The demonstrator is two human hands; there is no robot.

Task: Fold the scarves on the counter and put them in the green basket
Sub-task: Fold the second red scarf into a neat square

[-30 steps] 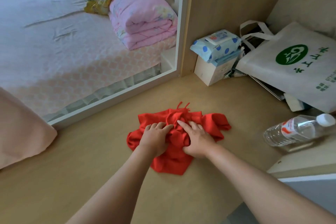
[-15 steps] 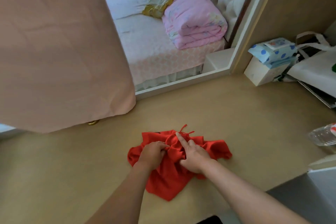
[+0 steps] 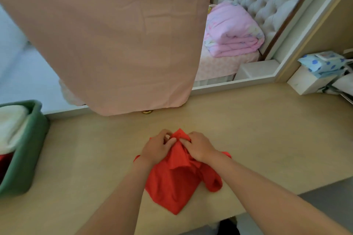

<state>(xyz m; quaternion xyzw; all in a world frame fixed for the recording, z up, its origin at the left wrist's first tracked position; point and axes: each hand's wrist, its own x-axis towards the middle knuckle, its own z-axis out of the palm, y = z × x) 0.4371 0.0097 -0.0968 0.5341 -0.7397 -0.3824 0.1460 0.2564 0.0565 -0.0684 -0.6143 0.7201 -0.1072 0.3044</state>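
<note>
The left hand (image 3: 157, 149) and the right hand (image 3: 199, 148) are pinching, with curled fingers (image 3: 171, 141), the bunched far end of the red scarf (image 3: 173, 183), which is lying crumpled on the table (image 3: 257, 139), well apart from the green basket (image 3: 28, 158) sitting at the far left.

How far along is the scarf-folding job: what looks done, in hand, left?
Done: the green basket holds a folded white cloth and a red item. In hand: the left hand and right hand grip the bunched red scarf on the counter. Left: folding it flat and putting it in the basket.
</note>
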